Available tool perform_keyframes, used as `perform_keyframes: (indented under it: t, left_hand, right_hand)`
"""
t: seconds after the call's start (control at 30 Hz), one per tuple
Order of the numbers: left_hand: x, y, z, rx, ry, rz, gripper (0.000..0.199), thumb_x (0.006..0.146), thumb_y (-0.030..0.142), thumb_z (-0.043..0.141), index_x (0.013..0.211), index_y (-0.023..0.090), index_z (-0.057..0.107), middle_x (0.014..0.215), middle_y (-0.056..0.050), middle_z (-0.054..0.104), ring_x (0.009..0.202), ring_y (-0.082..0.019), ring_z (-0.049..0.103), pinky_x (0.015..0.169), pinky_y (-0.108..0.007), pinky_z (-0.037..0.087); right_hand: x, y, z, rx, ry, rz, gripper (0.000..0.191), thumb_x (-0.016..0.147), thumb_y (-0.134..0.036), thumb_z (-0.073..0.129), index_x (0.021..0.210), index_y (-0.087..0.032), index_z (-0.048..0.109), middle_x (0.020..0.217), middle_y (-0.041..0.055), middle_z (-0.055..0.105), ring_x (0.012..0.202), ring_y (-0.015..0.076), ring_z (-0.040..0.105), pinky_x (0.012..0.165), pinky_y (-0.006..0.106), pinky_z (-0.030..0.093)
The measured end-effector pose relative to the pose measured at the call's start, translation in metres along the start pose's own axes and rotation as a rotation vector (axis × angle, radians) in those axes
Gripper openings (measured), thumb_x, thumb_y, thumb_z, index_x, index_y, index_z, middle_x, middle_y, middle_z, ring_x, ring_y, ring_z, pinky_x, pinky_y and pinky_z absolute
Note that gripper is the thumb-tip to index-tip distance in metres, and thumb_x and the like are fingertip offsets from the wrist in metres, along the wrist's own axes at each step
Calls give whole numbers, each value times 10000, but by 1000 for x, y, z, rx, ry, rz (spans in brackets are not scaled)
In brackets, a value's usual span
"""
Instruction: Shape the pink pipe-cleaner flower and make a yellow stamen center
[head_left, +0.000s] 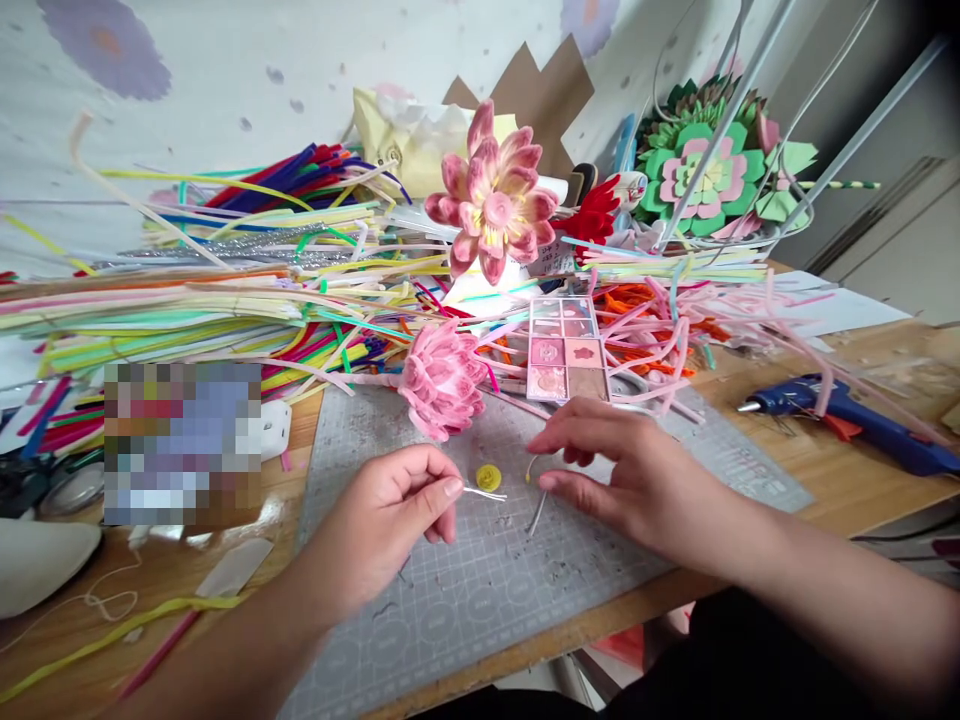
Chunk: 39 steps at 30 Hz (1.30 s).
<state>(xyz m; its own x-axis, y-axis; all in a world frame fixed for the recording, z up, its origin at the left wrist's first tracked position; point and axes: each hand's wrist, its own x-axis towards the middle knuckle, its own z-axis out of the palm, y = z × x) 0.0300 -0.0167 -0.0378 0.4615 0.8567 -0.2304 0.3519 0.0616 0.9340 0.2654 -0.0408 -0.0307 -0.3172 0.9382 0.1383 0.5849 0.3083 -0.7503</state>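
My left hand (pixel 409 505) pinches some thin white strands (pixel 486 493) between thumb and forefinger, their ends pointing right. Just past those ends lies a small round yellow coil (pixel 489 477) on the grey cutting mat (pixel 465 620). To its right my right hand (pixel 600 465) hovers over the mat, thumb and fingers apart, near a thin strand with a yellow tip (pixel 529 476) and a short grey-white piece (pixel 537 514). A pink fuzzy flower (pixel 444 380) rests behind my hands, beside an open makeup palette (pixel 568 350).
Bundles of coloured pipe cleaners (pixel 187 300) fill the back left. A larger pink flower (pixel 495 205) stands behind the palette. At right lies a blue glue gun (pixel 847 410). A yellow strip (pixel 112 640) and a white mouse-like object (pixel 41 565) are at left.
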Motion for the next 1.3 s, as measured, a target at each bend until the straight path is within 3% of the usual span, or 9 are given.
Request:
perform_keyframes:
  t: [0.13,0.27,0.4,0.57,0.8,0.97,1.1,1.2,1.3]
  left_hand:
    - [1,2,3,-27,-15,15,180,848,308,527,718,190,566,548,52,583,537,-99,509,535,-221,385]
    - [-1,2,4,-78,-36,-1,184,844,327,537,744,176,563,565,42,579,558,-104,512,561,-234,388]
    - [-2,0,7,-153,-67,-31,213,768,341,632,863,157,580,616,39,575,581,-108,510,570,-241,380]
    - [-2,-1,10,-119,-45,-16,129,780,276,578,729,160,553,580,34,543,550,-106,478,542,-245,363]
    - [-2,0,6,-4,-50,-35,81,753,248,552,717,176,539,572,40,541,566,-120,492,556,-253,356]
    - [6,-3,-4,141,-20,-11,116,761,267,531,682,183,537,573,44,525,559,-119,466,550,-253,344]
    - [12,-9,-13,240,37,8,128,770,281,539,680,191,554,575,52,505,562,-117,445,547,-247,326]
    - [13,-10,-16,276,26,-1,141,770,284,540,663,193,553,576,47,507,564,-120,445,547,-249,327]
    - [12,-9,-14,229,19,10,146,776,301,548,678,195,565,589,42,525,571,-122,460,553,-250,340]
  right_hand:
    - [4,-11,21,143,-95,0,88,848,-219,602,874,-177,674,860,36,606,740,129,560,672,243,438]
    - [7,-12,40,122,-72,23,91,794,-95,598,739,-165,620,740,-4,577,642,100,513,579,209,380]
    - [8,-12,45,134,-48,28,94,785,-83,593,743,-167,602,739,-7,588,646,101,511,573,199,372]
    - [12,-16,41,130,-75,-14,102,819,-138,604,722,-170,607,724,-10,600,654,105,529,583,204,373]
    - [19,-20,33,73,-80,-53,127,820,-126,606,701,-166,585,687,-23,594,622,92,514,556,189,369]
    - [29,4,17,-257,31,-111,119,837,-130,594,726,-159,625,720,2,616,651,113,555,587,211,405]
    - [34,22,4,-489,55,-117,147,873,-148,555,824,-152,693,842,71,652,805,198,596,712,299,441]
    - [33,25,-2,-542,51,-119,208,894,-144,510,929,-163,714,895,98,655,851,235,593,743,344,443]
    - [28,22,-9,-495,165,-127,240,890,-139,502,1040,-149,689,954,114,647,869,232,596,753,350,456]
